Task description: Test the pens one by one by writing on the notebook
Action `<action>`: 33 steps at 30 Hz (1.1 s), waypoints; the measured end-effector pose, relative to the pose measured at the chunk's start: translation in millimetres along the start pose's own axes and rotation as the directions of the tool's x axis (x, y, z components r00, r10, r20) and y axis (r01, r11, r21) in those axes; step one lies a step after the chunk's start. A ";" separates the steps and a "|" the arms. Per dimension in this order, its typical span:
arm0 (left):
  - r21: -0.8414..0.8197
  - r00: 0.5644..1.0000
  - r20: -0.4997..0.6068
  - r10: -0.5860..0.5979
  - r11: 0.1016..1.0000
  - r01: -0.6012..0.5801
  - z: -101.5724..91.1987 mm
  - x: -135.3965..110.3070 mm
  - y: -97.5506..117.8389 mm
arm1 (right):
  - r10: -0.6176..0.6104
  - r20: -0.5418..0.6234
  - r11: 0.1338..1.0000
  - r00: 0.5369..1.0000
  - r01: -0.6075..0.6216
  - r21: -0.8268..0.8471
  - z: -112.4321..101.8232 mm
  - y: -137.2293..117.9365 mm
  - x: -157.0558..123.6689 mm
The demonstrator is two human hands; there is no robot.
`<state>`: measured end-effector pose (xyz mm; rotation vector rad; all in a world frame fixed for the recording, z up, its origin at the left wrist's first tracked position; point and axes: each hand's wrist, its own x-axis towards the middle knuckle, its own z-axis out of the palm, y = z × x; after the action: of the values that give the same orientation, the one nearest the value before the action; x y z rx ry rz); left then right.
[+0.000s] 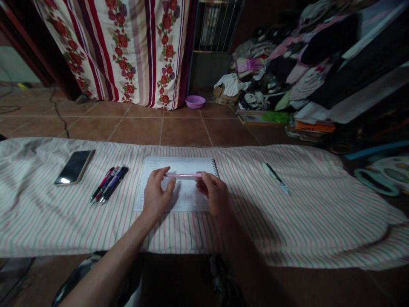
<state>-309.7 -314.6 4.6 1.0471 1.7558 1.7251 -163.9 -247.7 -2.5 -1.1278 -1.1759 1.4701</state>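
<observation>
A pink pen (183, 175) is held level above a spiral notebook (188, 202) by my right hand (215, 192), whose thumb and fingers pinch its right end. At the pen's other end is my left hand (156, 189), thumb and index finger spread apart. Its index fingertip is at or close to the pen's left tip; whether it touches I cannot tell. The notebook lies open with its spiral binding on the right, and its page bears faint writing or print. Both hands partly cover it.
A striped cloth (306, 221) covers the low table. Left of the notebook lie several pens (108, 184) in a bunch and a phone (75, 167). Another pen (276, 178) lies to the right. Beyond are a purple basin (195, 101), a floral curtain (140, 55) and piled clothes (287, 64).
</observation>
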 end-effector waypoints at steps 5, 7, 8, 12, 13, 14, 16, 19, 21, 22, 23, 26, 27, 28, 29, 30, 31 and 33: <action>-0.222 0.959 -0.160 -0.235 0.955 0.197 5.4 -2.3 5.9 | 0.088 0.003 0.981 0.996 -0.087 0.174 0.6 2.5 2.1; -0.373 0.910 -0.083 -0.405 0.860 0.349 9.2 -4.0 8.4 | 0.086 0.028 0.980 0.996 -0.090 0.177 3.7 4.5 1.4; -0.433 0.881 -0.026 -0.472 0.800 0.416 11.0 -4.3 9.9 | 0.082 0.042 0.981 0.996 -0.088 0.170 5.8 5.6 0.6; -0.579 0.826 0.100 -0.555 0.642 0.502 14.4 0.0 14.4 | 0.032 0.122 0.997 0.992 -0.039 0.060 15.4 10.8 -4.6; -0.594 0.828 0.100 -0.552 0.635 0.494 14.2 2.0 14.5 | 0.007 0.148 1.000 0.989 -0.011 0.022 17.4 12.3 -6.2; -0.599 0.829 0.087 -0.552 0.636 0.486 13.6 4.1 14.0 | -0.021 0.177 1.000 0.984 0.024 -0.013 19.0 13.6 -7.8; -0.593 0.821 0.038 -0.570 0.649 0.478 11.8 7.4 12.0 | -0.070 0.247 0.994 0.966 0.090 -0.069 20.8 15.2 -11.2; -0.587 0.800 0.003 -0.600 0.647 0.487 9.0 9.3 9.7 | -0.078 0.365 0.982 0.928 0.135 -0.134 20.6 13.8 -15.8; -0.596 0.789 0.040 -0.612 0.620 0.511 7.9 8.8 10.4 | -0.057 0.448 0.978 0.892 0.140 -0.154 19.4 10.5 -17.9; -0.599 0.780 0.070 -0.622 0.599 0.532 7.7 8.3 11.6 | -0.048 0.486 0.978 0.873 0.140 -0.155 18.6 8.4 -18.5; -0.599 0.767 0.105 -0.633 0.575 0.557 7.6 7.7 13.1 | -0.042 0.519 0.978 0.854 0.141 -0.153 17.7 6.2 -18.9; -0.585 0.721 0.191 -0.666 0.513 0.628 7.1 6.2 17.5 | -0.035 0.566 0.979 0.824 0.141 -0.145 14.5 0.0 -18.8; -0.585 0.711 0.209 -0.671 0.497 0.641 6.8 5.9 18.4 | -0.033 0.571 0.979 0.820 0.142 -0.147 13.2 -1.6 -18.3; -0.589 0.704 0.220 -0.675 0.484 0.647 6.3 5.7 18.9 | -0.032 0.577 0.979 0.816 0.143 -0.148 11.9 -2.8 -17.6; -0.596 0.700 0.224 -0.678 0.473 0.649 5.8 5.7 19.0 | -0.032 0.586 0.979 0.809 0.144 -0.147 10.6 -3.5 -16.7; -0.602 0.698 0.230 -0.678 0.465 0.649 5.3 5.7 18.9 | -0.030 0.591 0.979 0.806 0.142 -0.144 9.3 -3.6 -15.6; -0.605 0.698 0.241 -0.674 0.458 0.651 5.0 5.7 18.6 | -0.028 0.588 0.981 0.808 0.134 -0.137 8.3 -3.0 -14.4; -0.603 0.700 0.275 -0.659 0.449 0.659 4.9 5.8 18.2 | -0.028 0.551 0.987 0.834 0.109 -0.115 6.7 -0.5 -11.7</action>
<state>-305.8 -308.4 22.9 -0.0113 1.0978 1.5714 -168.5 -260.2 0.1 -0.7517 -1.7211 1.7352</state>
